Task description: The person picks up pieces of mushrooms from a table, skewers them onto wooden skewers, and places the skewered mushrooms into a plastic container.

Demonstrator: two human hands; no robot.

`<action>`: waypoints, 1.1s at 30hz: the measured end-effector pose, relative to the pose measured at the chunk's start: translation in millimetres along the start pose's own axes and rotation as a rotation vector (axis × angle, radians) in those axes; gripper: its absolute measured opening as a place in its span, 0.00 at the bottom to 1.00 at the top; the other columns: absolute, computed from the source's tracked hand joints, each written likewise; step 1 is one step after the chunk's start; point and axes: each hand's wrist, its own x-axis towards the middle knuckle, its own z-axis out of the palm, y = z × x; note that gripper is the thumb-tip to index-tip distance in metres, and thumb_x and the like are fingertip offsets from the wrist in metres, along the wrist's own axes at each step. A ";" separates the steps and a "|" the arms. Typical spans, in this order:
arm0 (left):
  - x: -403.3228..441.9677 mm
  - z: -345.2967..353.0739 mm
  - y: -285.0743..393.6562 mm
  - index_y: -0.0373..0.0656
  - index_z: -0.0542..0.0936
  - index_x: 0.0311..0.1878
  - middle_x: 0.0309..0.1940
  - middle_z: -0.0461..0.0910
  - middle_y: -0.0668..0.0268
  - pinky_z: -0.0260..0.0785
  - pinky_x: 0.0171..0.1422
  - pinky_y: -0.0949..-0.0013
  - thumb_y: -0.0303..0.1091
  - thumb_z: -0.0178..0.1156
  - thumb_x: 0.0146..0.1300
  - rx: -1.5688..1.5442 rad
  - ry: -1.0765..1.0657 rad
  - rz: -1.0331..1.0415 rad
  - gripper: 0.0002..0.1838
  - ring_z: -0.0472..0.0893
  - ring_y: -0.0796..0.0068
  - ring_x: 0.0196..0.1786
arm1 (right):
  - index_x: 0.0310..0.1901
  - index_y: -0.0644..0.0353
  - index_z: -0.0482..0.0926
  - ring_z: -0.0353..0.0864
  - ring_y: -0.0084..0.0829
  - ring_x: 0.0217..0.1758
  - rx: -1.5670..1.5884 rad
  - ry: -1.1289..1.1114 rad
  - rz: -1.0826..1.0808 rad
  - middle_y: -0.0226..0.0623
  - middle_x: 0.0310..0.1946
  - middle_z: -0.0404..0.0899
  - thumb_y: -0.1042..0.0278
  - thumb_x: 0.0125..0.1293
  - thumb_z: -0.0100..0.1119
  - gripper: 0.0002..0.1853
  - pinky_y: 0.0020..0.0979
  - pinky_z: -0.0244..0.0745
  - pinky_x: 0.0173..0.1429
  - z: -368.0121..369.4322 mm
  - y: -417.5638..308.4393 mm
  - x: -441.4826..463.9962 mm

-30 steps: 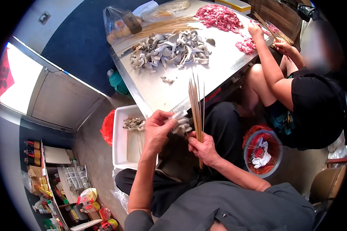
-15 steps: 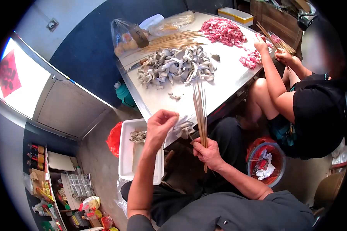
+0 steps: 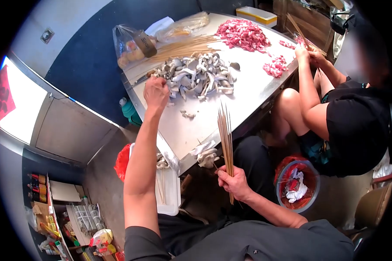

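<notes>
White tray (image 3: 172, 195) at lower left of centre; above it, the left hand (image 3: 156, 92) curls its fingers at the left edge of the grey mushroom pile (image 3: 200, 77), upper centre, their grip hidden. Mid-frame, mushrooms (image 3: 206, 155) sit on a skewer beside the skewer bundle (image 3: 225, 139) clasped by the right hand (image 3: 234, 182). Pink meat (image 3: 244, 35) lies upper right of centre.
</notes>
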 end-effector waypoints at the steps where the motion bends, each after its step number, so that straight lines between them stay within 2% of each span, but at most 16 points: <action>1: -1.7 -3.8 0.7 0.40 0.83 0.29 0.33 0.80 0.57 0.70 0.47 0.58 0.31 0.57 0.49 0.031 0.066 0.046 0.08 0.78 0.55 0.41 | 0.42 0.63 0.75 0.62 0.12 0.17 -0.009 -0.002 0.001 0.27 0.21 0.73 0.66 0.69 0.56 0.09 0.17 0.56 0.20 0.0 0.8 -0.9; 2: -4.1 -7.9 1.7 0.39 0.82 0.27 0.33 0.80 0.57 0.70 0.47 0.58 0.31 0.57 0.49 0.063 0.134 0.093 0.07 0.78 0.55 0.41 | 0.42 0.63 0.75 0.62 0.12 0.17 -0.006 0.005 0.015 0.27 0.21 0.73 0.66 0.69 0.56 0.09 0.17 0.56 0.20 -0.3 1.5 -1.5; 3: -7.7 -10.7 0.5 0.37 0.79 0.28 0.29 0.80 0.57 0.71 0.43 0.60 0.30 0.56 0.51 0.032 0.197 0.144 0.06 0.79 0.54 0.37 | 0.42 0.63 0.75 0.62 0.12 0.17 0.001 0.000 0.014 0.27 0.21 0.73 0.66 0.69 0.56 0.09 0.17 0.56 0.20 -0.1 2.0 -1.5; 4: -14.2 -19.1 6.8 0.37 0.79 0.28 0.29 0.80 0.57 0.71 0.43 0.60 0.30 0.56 0.51 0.034 0.186 0.138 0.06 0.79 0.54 0.37 | 0.42 0.62 0.75 0.62 0.12 0.17 0.008 -0.008 0.012 0.27 0.21 0.73 0.66 0.69 0.56 0.09 0.17 0.56 0.20 0.3 2.7 -1.4; 6: -34.2 -37.6 18.4 0.38 0.78 0.31 0.25 0.80 0.57 0.72 0.38 0.65 0.30 0.56 0.54 -0.252 0.117 -0.145 0.06 0.80 0.58 0.30 | 0.42 0.63 0.75 0.62 0.12 0.17 0.013 -0.014 0.017 0.27 0.21 0.73 0.65 0.69 0.56 0.09 0.17 0.56 0.20 0.9 3.7 -1.1; 7: -45.8 -41.1 19.8 0.38 0.78 0.34 0.22 0.79 0.61 0.71 0.34 0.70 0.31 0.58 0.58 -0.317 0.113 -0.184 0.06 0.80 0.69 0.26 | 0.42 0.62 0.75 0.62 0.12 0.17 0.010 -0.018 0.015 0.27 0.21 0.73 0.65 0.69 0.56 0.09 0.17 0.56 0.20 1.4 3.4 -0.5; 8: -59.9 -44.4 22.4 0.38 0.78 0.34 0.22 0.79 0.61 0.71 0.34 0.70 0.31 0.58 0.58 -0.314 0.111 -0.186 0.06 0.80 0.69 0.26 | 0.42 0.62 0.75 0.62 0.12 0.17 0.007 -0.022 0.013 0.27 0.21 0.73 0.66 0.69 0.55 0.09 0.17 0.56 0.20 2.0 3.3 -0.5; 10: -89.3 -51.4 32.4 0.35 0.78 0.36 0.25 0.80 0.65 0.72 0.36 0.74 0.31 0.61 0.61 -0.710 0.007 -0.393 0.08 0.81 0.78 0.29 | 0.42 0.62 0.75 0.62 0.12 0.17 0.007 -0.027 0.009 0.27 0.21 0.73 0.66 0.69 0.55 0.08 0.17 0.56 0.20 1.9 4.2 0.9; 12: -115.8 -59.9 45.0 0.32 0.78 0.38 0.28 0.80 0.67 0.73 0.37 0.77 0.30 0.61 0.63 -0.930 -0.030 -0.506 0.09 0.81 0.80 0.31 | 0.42 0.62 0.75 0.62 0.12 0.17 0.006 -0.031 0.006 0.27 0.21 0.73 0.65 0.69 0.55 0.08 0.17 0.56 0.20 2.9 4.4 -0.8; 14: -137.2 -67.3 52.7 0.31 0.77 0.40 0.32 0.80 0.62 0.76 0.40 0.75 0.29 0.61 0.64 -1.028 -0.077 -0.560 0.09 0.83 0.74 0.33 | 0.42 0.62 0.75 0.62 0.12 0.17 -0.004 -0.038 -0.012 0.27 0.21 0.73 0.65 0.69 0.56 0.09 0.17 0.56 0.20 5.4 2.8 -2.8; 18: -167.1 -73.5 68.2 0.33 0.74 0.41 0.35 0.81 0.55 0.78 0.42 0.71 0.24 0.58 0.64 -1.249 -0.129 -0.595 0.06 0.84 0.70 0.35 | 0.42 0.61 0.75 0.62 0.12 0.17 0.013 -0.053 0.003 0.27 0.21 0.73 0.65 0.69 0.56 0.08 0.16 0.56 0.20 10.0 4.5 -7.1; 26: -189.0 -72.3 89.7 0.33 0.75 0.43 0.38 0.82 0.56 0.77 0.49 0.70 0.21 0.59 0.62 -1.488 -0.055 -0.769 0.07 0.84 0.69 0.39 | 0.42 0.60 0.76 0.62 0.12 0.16 -0.001 -0.066 0.008 0.26 0.20 0.74 0.64 0.69 0.57 0.08 0.16 0.55 0.19 13.0 7.4 -9.5; 33: -189.9 -73.3 95.3 0.33 0.75 0.43 0.38 0.82 0.56 0.77 0.50 0.69 0.21 0.60 0.62 -1.537 -0.076 -0.762 0.07 0.84 0.69 0.40 | 0.42 0.60 0.74 0.59 0.12 0.13 0.006 -0.062 0.009 0.30 0.21 0.74 0.67 0.69 0.57 0.07 0.16 0.53 0.17 12.2 7.6 -8.1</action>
